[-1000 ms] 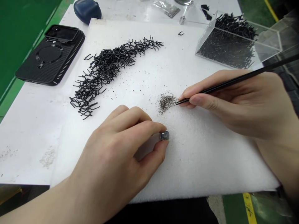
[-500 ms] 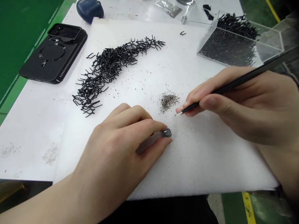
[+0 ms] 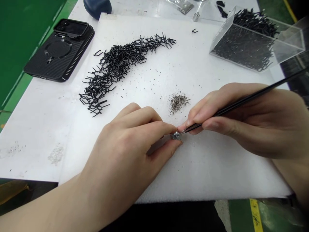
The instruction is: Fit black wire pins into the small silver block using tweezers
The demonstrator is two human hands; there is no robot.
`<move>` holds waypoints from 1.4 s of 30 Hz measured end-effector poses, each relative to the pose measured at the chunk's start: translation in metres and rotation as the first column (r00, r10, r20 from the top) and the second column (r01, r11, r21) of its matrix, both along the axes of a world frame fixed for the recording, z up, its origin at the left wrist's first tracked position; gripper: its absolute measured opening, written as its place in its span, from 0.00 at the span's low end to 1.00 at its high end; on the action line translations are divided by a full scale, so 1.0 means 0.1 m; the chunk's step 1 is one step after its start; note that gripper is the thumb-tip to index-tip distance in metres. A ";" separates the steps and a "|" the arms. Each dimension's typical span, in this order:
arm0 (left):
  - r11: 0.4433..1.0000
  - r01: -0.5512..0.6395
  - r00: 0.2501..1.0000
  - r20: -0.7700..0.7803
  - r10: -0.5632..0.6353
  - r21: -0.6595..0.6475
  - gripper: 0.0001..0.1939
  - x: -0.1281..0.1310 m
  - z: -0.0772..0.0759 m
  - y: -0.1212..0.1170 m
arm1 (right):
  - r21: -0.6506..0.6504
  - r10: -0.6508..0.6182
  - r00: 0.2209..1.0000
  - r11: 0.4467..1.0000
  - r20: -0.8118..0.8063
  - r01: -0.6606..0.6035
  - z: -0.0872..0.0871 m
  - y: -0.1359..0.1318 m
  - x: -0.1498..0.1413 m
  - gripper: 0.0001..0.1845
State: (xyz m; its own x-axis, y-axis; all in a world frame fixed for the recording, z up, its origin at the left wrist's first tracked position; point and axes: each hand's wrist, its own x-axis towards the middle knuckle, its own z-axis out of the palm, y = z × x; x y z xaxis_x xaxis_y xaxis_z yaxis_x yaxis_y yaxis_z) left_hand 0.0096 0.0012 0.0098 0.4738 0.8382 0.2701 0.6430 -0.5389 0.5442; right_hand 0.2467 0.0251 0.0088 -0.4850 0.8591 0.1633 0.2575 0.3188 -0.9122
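The left hand (image 3: 120, 151) is pinching a tiny grey metal part (image 3: 176, 136) between the thumb and the first fingers, with the fingers closed narrowly around it. The part is glinting a little, but the fingertips and the tool are hiding most of it, so its exact shape is hard to tell. It is sitting just above the foam sheet (image 3: 217, 174), toward the middle and a little nearer the front edge.

The right hand (image 3: 243, 119) is gripping a slim black pick (image 3: 241, 103) between the thumb and fingers, much as a pen is held. The pick's handle is running up past the knuckles toward the right edge of the view, and its fine tip is reaching the part, apparently touching it.

Just behind the two hands, a small heap of grey granules (image 3: 180, 103) is lying on the foam, with stray specks scattered around it. A long, tangled drift of black clips (image 3: 116, 69) is curving across the foam's back left area. An acrylic box (image 3: 256, 42) filled with more clips is standing at the back right corner. A phone (image 3: 59, 51) in a black case is lying beyond the foam's left edge, and a blue case (image 3: 96, 4) is sitting beyond its back edge.
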 end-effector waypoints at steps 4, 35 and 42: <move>1.000 0.007 1.000 -0.005 -0.007 -0.004 0.02 0.00 -0.01 0.01 | -0.027 -0.011 1.000 1.000 -0.005 0.011 0.00 0.00 0.00 0.10; 1.000 -0.001 1.000 -0.018 0.001 -0.024 0.03 0.00 0.01 0.01 | 0.002 -0.124 0.990 0.992 -0.071 0.125 -0.01 0.01 0.02 0.09; 1.000 0.007 1.000 -0.015 -0.007 -0.007 0.02 -0.01 -0.01 0.02 | 0.081 -0.195 0.981 0.978 0.007 0.193 -0.03 0.07 0.01 0.04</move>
State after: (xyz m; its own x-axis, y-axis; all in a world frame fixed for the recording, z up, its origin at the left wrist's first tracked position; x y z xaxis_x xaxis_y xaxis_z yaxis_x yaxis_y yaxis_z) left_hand 0.0090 0.0027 0.0085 0.4835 0.8366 0.2574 0.6472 -0.5397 0.5383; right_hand 0.2482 0.0320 0.0055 -0.3133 0.9216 0.2290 0.3352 0.3329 -0.8814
